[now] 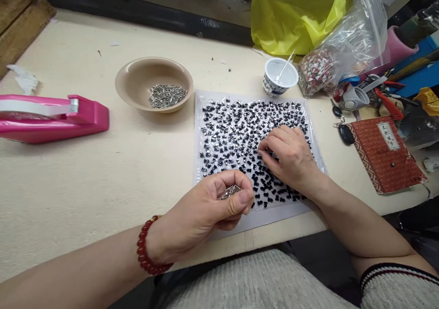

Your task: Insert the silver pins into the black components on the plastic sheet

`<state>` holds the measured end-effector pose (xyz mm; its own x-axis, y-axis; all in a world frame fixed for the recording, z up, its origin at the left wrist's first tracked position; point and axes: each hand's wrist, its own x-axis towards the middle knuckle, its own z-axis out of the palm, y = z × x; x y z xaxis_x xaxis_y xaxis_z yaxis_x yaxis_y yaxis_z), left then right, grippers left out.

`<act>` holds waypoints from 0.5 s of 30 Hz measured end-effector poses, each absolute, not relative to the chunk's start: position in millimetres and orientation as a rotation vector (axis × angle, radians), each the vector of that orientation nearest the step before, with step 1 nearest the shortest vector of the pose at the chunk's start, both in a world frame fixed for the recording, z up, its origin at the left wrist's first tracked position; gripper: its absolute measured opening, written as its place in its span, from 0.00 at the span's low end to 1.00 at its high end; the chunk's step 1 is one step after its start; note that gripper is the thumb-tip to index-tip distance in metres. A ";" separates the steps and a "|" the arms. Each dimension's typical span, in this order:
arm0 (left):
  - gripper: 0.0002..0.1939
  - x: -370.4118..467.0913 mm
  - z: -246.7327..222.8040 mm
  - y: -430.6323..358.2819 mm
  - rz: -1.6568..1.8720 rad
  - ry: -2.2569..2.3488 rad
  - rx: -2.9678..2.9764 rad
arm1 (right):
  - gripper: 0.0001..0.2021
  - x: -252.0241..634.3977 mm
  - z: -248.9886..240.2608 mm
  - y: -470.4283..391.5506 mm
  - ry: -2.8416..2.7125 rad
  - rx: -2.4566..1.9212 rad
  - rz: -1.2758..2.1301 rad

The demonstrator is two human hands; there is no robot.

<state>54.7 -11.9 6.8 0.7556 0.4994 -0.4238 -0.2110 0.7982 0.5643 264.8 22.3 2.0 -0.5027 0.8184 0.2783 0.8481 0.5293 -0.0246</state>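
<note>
1. head view: the left hand (pixel 206 203) hovers over the near edge of the clear sheet (pixel 206 116), its fingers (pixel 240 198) curled and pinched around a small heap of silver pins (pixel 231 191).
2. the right hand (pixel 291 155) rests on the sheet among the black pieces (pixel 233 130), fingertips pressed together on one; whether it is gripped, cannot tell.
3. a tan bowl (pixel 137 78) of pins sits on the surface (pixel 85 181) left of the sheet, a pink tape dispenser (pixel 68 116) farther left.

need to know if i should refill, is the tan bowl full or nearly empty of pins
Nearly empty: the tan bowl holds only a thin patch of metal pins on its right side, with most of its inner floor bare. The left hand holds a small cluster too.
</note>
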 end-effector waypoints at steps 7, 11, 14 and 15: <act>0.10 55.3 6.1 -11.0 0.475 0.638 0.565 | 0.08 266.3 1.1 22.3 -2.492 -1.389 -0.155; 0.07 57.6 8.6 -10.9 0.487 0.682 0.549 | 0.06 269.0 5.8 19.2 -2.429 -1.354 -0.132; 0.07 58.0 9.5 -10.7 0.483 0.725 0.570 | 0.04 265.8 15.1 10.8 -2.333 -1.154 0.105; 0.08 57.8 9.4 -10.6 0.481 0.734 0.582 | 0.04 263.5 18.5 7.0 -2.314 -1.053 0.256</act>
<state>57.8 -10.6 9.4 0.6491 0.5914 -0.4785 -0.2024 0.7406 0.6408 263.5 7.0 18.5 -0.5216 0.7394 0.4257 0.6283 0.6704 -0.3946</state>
